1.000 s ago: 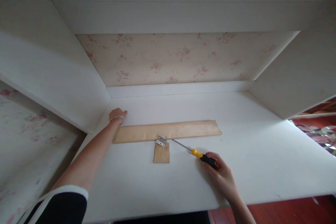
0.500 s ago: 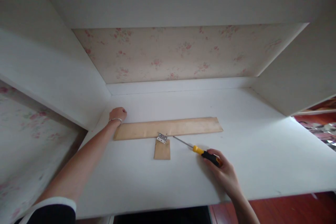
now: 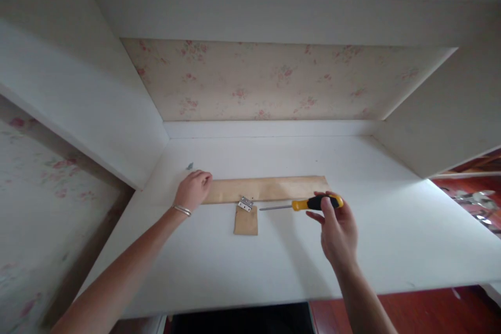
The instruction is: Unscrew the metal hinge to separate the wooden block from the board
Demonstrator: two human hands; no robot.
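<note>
My right hand (image 3: 340, 227) is wrapped round the black and yellow handle of a screwdriver (image 3: 302, 205), raised over the white surface with its shaft pointing left. The tip is just right of a small metal hinge (image 3: 246, 203). That hinge lies askew across the edge of a long wooden strip (image 3: 289, 189) and a small wooden piece (image 3: 246, 224) in front of it. Over the strip's left end is my left hand (image 3: 193, 189), its fingers pinched together; whatever they hold is hidden. Behind it lies a little grey heap (image 3: 190, 166), too small to make out.
The white desk surface (image 3: 391, 229) is bounded by a left side panel (image 3: 97, 83), a right side panel (image 3: 442, 109) and a back wall with floral wallpaper (image 3: 282, 83). An overhead panel spans the top. Reddish flooring (image 3: 422, 308) shows beyond the front edge.
My left hand has moved right and nearer, from behind the strip's left end to over it, uncovering the grey heap. The right hand has lifted the screwdriver, now held more level.
</note>
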